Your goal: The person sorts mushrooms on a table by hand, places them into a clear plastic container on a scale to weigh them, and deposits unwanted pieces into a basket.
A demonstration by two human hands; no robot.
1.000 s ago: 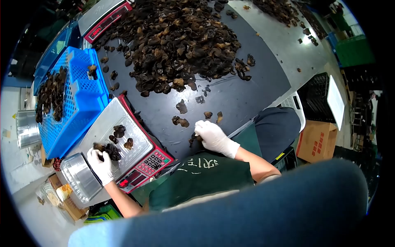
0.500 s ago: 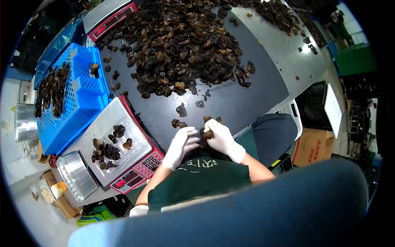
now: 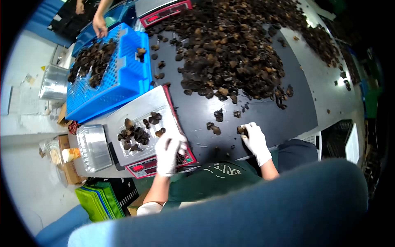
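My left hand (image 3: 168,154), in a white glove, is over the right side of the scale (image 3: 154,99), its fingers curled around a dark bit that looks like a wood ear mushroom (image 3: 167,143). Beside it, several brown-black wood ear mushrooms (image 3: 133,136) sit in a clear plastic tray on the scale's plate. My right hand (image 3: 256,142), also gloved, is low over the dark table mat, its fingertips closed on a brown wood ear mushroom (image 3: 241,130). Loose mushrooms (image 3: 213,128) lie on the mat between my hands.
A big mushroom heap (image 3: 234,57) covers the far mat (image 3: 296,111). At left are a blue crate (image 3: 111,99) with mushrooms on it and stacked clear trays (image 3: 94,148). Another person's hand (image 3: 99,25) reaches over the crate. A second scale (image 3: 164,14) stands behind.
My hands were together at the table's near edge; now they are apart, the left over the scale, the right farther right. The view has shifted left, and another person's hands have appeared at the crate.
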